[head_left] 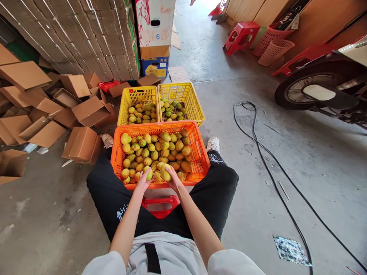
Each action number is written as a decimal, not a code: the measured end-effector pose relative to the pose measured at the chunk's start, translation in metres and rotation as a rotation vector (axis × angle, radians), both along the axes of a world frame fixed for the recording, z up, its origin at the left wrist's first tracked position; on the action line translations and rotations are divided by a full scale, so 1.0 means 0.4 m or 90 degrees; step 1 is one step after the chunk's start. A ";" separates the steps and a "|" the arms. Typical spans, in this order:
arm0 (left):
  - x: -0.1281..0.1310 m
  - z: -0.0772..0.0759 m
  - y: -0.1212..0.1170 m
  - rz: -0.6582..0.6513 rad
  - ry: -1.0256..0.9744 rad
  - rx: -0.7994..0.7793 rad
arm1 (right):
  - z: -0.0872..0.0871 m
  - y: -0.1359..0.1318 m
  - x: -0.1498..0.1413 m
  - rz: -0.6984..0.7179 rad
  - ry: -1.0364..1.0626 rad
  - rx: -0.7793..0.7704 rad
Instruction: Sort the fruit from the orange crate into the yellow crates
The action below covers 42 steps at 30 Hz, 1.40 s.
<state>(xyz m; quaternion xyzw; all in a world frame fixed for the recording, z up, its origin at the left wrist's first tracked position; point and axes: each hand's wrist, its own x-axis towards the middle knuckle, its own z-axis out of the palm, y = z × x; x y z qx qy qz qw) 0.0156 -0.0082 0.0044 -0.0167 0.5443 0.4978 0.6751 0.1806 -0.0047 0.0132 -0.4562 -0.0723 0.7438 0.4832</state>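
An orange plastic crate (204, 160) stands between my legs, holding many yellow and green mangoes (155, 154). Over its near side, my left hand (144, 181) is closed around a greenish mango (148, 173). Beside it my right hand (173, 178) grips a larger yellow-green mango (165, 172). Both fruits are just above the pile, close together. Touching the far side of the orange crate are two yellow crates: the left yellow crate (124, 107) has yellow mangoes in it, the right yellow crate (197, 107) has greener ones.
Loose cardboard boxes (82, 143) lie heaped at the left, below a strapped stack of flattened cartons (77, 34). A black cable (263, 152) runs across the floor at the right. Farther back are a motorcycle (323, 88), a red stool (242, 36) and pink baskets (275, 51).
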 end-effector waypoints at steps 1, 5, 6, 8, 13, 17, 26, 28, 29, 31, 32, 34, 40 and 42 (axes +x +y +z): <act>0.000 -0.002 -0.002 0.003 0.000 0.005 | -0.001 0.000 -0.002 -0.002 -0.003 -0.002; -0.001 -0.008 -0.004 0.011 0.019 0.000 | 0.007 0.000 -0.006 0.009 0.007 0.001; -0.001 -0.010 -0.003 0.010 0.027 -0.004 | 0.011 0.000 -0.007 0.015 0.017 -0.001; -0.001 -0.013 -0.002 0.004 0.037 -0.011 | 0.019 -0.001 -0.006 0.032 0.048 -0.014; -0.002 -0.014 0.002 -0.003 0.012 -0.022 | 0.025 0.000 0.000 0.041 0.086 -0.053; -0.005 -0.006 -0.003 -0.020 -0.036 0.002 | 0.015 0.003 0.003 0.018 0.097 -0.079; -0.004 0.010 -0.003 -0.028 -0.065 -0.007 | 0.001 0.016 -0.003 -0.001 0.117 -0.091; -0.005 0.011 -0.004 -0.026 -0.075 0.001 | 0.006 0.017 -0.004 0.006 0.121 -0.091; -0.005 0.012 -0.004 -0.025 -0.079 0.005 | 0.009 0.016 -0.004 0.015 0.123 -0.088; -0.006 0.013 -0.004 -0.017 -0.084 0.006 | 0.012 0.015 -0.002 0.034 0.123 -0.076; -0.007 0.013 -0.005 -0.014 -0.087 0.003 | 0.012 0.013 0.000 0.041 0.122 -0.070; -0.010 0.016 -0.006 -0.008 -0.092 0.007 | 0.008 0.009 0.004 0.045 0.117 -0.056; -0.017 0.024 -0.015 0.045 -0.092 0.057 | -0.006 0.000 0.005 0.058 0.104 0.026; -0.016 0.024 -0.018 0.038 -0.078 0.050 | -0.006 0.000 0.005 0.056 0.112 0.022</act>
